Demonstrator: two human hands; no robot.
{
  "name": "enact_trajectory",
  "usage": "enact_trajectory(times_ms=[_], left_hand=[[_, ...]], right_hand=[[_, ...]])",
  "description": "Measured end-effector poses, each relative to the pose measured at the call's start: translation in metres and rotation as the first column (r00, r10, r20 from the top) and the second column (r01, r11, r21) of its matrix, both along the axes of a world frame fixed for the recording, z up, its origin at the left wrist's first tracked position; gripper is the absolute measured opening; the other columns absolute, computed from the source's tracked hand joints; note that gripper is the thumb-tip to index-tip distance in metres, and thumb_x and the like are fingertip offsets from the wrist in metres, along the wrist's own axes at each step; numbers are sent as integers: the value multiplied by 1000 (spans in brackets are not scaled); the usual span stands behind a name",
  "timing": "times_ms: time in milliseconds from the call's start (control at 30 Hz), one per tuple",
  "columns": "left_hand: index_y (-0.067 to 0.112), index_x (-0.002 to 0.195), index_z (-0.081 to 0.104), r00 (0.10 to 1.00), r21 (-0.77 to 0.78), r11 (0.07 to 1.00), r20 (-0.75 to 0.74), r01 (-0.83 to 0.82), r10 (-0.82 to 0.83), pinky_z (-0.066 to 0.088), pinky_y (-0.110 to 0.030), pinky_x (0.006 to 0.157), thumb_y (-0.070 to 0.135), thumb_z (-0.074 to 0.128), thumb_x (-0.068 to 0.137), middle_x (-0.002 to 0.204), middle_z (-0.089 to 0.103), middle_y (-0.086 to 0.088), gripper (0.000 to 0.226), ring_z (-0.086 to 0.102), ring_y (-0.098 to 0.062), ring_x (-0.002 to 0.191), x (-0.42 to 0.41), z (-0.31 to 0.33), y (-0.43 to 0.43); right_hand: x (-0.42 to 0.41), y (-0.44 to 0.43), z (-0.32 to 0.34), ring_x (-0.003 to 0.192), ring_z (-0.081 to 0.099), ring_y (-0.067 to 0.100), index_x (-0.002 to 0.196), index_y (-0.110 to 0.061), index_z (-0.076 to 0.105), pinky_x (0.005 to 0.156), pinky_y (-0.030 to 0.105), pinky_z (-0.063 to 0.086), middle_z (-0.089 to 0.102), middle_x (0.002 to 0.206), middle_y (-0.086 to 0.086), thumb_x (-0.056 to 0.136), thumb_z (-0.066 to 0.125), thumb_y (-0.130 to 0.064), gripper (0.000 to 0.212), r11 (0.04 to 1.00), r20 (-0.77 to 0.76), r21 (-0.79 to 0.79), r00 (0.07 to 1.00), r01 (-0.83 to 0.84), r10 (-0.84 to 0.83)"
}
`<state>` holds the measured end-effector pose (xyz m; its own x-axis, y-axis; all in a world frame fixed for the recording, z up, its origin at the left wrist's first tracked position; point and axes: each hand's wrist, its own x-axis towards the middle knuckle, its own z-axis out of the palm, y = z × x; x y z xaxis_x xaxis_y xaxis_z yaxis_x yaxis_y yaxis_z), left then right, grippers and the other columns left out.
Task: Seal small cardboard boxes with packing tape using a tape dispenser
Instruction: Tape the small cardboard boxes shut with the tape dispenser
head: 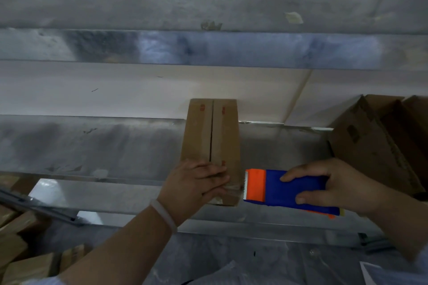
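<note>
Head view: left grip [196,184], fingers [215,174] flat, pins box [214,132] end against pull. Right grip [328,188] wraps dispenser [278,188] w/ blade [245,184] just beside left grip, prob. for cut-off.

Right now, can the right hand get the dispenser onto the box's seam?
Probably yes. The right hand holds the dispenser beside the box, and the seam lies bare beyond the left hand, which covers only its near end.

Single head-worn wide-angle view, looking forward and down, close over the bench [92,146]; box [210,132] near centre, left hand [192,183] at 6 o'clock, right hand [324,185] at 4 o'clock.
</note>
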<state>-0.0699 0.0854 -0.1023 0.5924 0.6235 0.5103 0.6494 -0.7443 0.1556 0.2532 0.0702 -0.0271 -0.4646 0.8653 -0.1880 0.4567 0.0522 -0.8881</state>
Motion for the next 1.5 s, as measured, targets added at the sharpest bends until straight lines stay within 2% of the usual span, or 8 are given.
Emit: enact_trajectory(times_ms=[233,333,467,700,867,1033,1300,1500], left_hand=[[26,98,77,999,-17,1000,38,-14,15,53,-35,79,42,63,85,109,70,13,25,67,-13,94,2,4,1],[27,97,77,999,-12,1000,35,-15,15,53,-36,79,42,62,85,109,70,13,25,67,-15,94,3,4,0],[26,97,77,999,-20,1000,29,-13,14,53,-38,79,42,61,85,108,71,12,26,67,-16,94,3,5,0],[31,100,76,998,-110,994,51,-26,32,52,-37,82,46,60,85,111,69,16,26,64,-10,99,2,6,-1],[31,106,73,999,-171,985,45,1,7,50,-38,86,40,61,87,118,65,17,24,62,-7,104,-3,7,0],[30,106,74,998,-199,980,59,-21,33,47,-33,90,43,59,88,117,65,19,26,60,-5,105,-2,7,0],[30,100,76,991,-219,976,127,-10,38,49,-34,87,43,62,85,114,66,19,24,58,0,105,-2,7,2],[29,98,76,990,-226,974,136,2,30,48,-33,87,43,61,84,112,68,18,25,60,-2,103,0,11,1]], right_hand=[[24,-2,22,89,64,-9,98,-63,63,70,7,50,61,103,-41,61,74,-57,39,998,263,31,963,-60,50],[-2,-6,12,90,52,-17,110,-71,49,71,2,39,55,95,-41,73,60,-69,38,929,594,257,802,-265,65],[-32,-14,-14,97,58,8,126,-57,45,76,25,46,59,110,-14,87,46,-61,39,838,817,346,574,-422,-49],[-23,10,-17,72,65,24,115,-36,65,58,28,45,69,92,5,87,59,-40,29,722,553,692,667,-34,-499],[-8,54,-48,107,55,33,146,-34,34,88,36,45,55,123,10,86,51,-34,62,808,723,569,563,-153,-402],[0,70,-87,124,46,29,153,-22,-4,102,39,36,43,139,10,93,42,-22,75,880,906,391,283,-271,-316],[-40,27,-116,110,57,45,142,-1,41,100,52,40,52,129,33,78,35,-25,69,890,917,356,290,-286,-274],[-55,21,-124,147,3,36,153,-16,-7,119,48,-1,-2,158,22,96,31,-26,69,983,947,140,304,-115,-100]])
